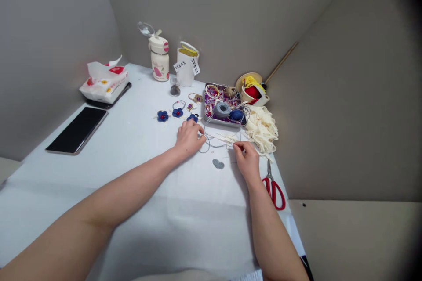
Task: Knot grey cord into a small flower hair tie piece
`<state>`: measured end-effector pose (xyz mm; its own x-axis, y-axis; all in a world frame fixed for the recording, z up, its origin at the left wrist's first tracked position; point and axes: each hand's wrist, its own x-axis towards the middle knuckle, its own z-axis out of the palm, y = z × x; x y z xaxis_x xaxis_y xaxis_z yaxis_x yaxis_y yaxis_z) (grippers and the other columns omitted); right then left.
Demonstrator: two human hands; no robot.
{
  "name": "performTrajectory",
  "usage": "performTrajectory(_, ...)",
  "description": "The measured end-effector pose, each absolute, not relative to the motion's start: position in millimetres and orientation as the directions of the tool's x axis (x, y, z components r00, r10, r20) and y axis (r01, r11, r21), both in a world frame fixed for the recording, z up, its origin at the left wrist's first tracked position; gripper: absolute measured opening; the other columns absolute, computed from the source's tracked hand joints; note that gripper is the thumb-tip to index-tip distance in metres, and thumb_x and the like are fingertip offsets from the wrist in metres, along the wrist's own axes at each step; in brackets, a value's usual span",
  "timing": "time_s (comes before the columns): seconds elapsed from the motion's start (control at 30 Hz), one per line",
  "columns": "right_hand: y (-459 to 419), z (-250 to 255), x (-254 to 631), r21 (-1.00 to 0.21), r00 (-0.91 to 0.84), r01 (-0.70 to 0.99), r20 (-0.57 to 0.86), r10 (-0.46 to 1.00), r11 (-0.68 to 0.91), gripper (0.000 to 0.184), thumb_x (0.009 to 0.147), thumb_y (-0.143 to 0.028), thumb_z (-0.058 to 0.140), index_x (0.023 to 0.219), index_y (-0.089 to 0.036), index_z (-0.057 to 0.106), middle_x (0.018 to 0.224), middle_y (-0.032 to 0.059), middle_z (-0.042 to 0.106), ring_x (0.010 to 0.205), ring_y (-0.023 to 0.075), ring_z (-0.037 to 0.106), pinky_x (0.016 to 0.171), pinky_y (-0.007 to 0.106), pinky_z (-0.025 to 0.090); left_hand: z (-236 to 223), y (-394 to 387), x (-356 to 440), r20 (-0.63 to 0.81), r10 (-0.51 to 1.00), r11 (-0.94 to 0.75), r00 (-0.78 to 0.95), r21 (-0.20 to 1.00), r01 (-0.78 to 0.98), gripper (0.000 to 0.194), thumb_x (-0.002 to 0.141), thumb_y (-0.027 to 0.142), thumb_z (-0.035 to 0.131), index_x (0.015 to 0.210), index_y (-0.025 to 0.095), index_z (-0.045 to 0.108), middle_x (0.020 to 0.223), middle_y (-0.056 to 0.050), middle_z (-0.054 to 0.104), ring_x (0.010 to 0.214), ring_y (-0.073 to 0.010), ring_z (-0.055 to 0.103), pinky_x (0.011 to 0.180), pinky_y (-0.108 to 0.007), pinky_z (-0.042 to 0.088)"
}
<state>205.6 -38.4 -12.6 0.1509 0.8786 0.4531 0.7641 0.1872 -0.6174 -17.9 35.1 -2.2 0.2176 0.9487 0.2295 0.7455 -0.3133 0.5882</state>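
Stay clear of the red-handled metal scissors (274,191) at right on the white-covered table (198,193), and of the flat, rounded grey pieces (218,163) lying between the hands. With the right hand (246,158), pinched narrow at thumb and forefinger, apparently on the thin grey cord (217,146), hold lightly. Take up slack evenly where looped between both hands, avoiding kinks. With the left hand (190,138), likewise pinched, seemingly on the same cord, anchor firmly; hard to tell exact contact. Avoid snagging the blue-petalled flower (192,117) just beyond, or tugging the grey cord ball (222,109) in the rectangular metal tray (227,123).
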Motion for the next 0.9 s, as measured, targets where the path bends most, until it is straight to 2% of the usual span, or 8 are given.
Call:
performTrajectory(0.13,-38,-12,206,-0.628,0.185,0.756,0.473,0.861,0.183,0.015,0.086,-0.028,0.051,0.081,-0.020,0.063,0.079,0.0039,0.061,0.073,0.0183,0.054,0.071,0.033,0.044,0,29,-18,0.155,0.943,-0.333,0.295,0.473,0.816,0.015,0.073,0.033,0.062,0.082,0.020,0.064,0.102,-0.010,0.054,0.103,-0.0301,0.045,0.090,-0.045,0.039)
performTrajectory(0.27,-38,-13,204,-0.637,0.196,0.749,0.476,0.857,0.183,0.016,0.086,-0.029,0.051,0.082,-0.020,0.064,0.078,0.0037,0.062,0.073,0.0182,0.054,0.071,0.033,0.044,-2,29,-19,0.143,0.933,-0.358,0.329,0.440,0.824,0.011,0.077,0.023,0.056,0.082,0.020,0.064,0.102,-0.010,0.055,0.102,-0.0287,0.046,0.087,-0.043,0.039)
performTrajectory(0.4,-38,-13,202,-0.643,0.197,0.743,0.477,0.856,0.187,0.017,0.086,-0.029,0.052,0.081,-0.020,0.064,0.078,0.0036,0.062,0.072,0.0180,0.054,0.070,0.032,0.043,-1,30,-20,0.162,0.937,-0.350,0.311,0.459,0.816,0.015,0.081,0.019,0.050,0.082,0.021,0.065,0.101,-0.009,0.056,0.102,-0.0278,0.047,0.086,-0.042,0.039)
performTrajectory(0.63,-39,-9,202,-0.658,0.245,0.728,0.510,0.824,0.191,0.017,0.086,-0.030,0.051,0.080,-0.020,0.063,0.078,0.0039,0.062,0.072,0.0180,0.054,0.070,0.033,0.044,4,28,-20,0.231,0.931,-0.363,0.282,0.521,0.773,0.018,0.079,0.018,0.053,0.092,0.021,0.065,0.102,-0.008,0.058,0.105,-0.0265,0.047,0.090,-0.040,0.039)
performTrajectory(0.77,-50,25,193,-0.667,0.281,0.706,0.571,0.771,0.236,0.015,0.086,-0.030,0.053,0.082,-0.020,0.063,0.080,0.0041,0.062,0.075,0.0181,0.055,0.072,0.034,0.045,6,28,-22,0.254,0.937,-0.344,0.240,0.549,0.762,0.020,0.080,0.018,0.052,0.094,0.022,0.065,0.104,-0.007,0.059,0.106,-0.0257,0.048,0.092,-0.040,0.038)
performTrajectory(0.9,-85,77,182,-0.633,0.361,0.689,0.722,0.590,0.354,0.006,0.085,-0.026,0.058,0.084,-0.022,0.063,0.084,0.0052,0.060,0.080,0.0202,0.058,0.077,0.039,0.046,12,28,-24,0.270,0.937,-0.340,0.220,0.575,0.744,0.019,0.081,0.020,0.052,0.094,0.023,0.065,0.106,-0.007,0.060,0.108,-0.0263,0.048,0.094,-0.041,0.038)
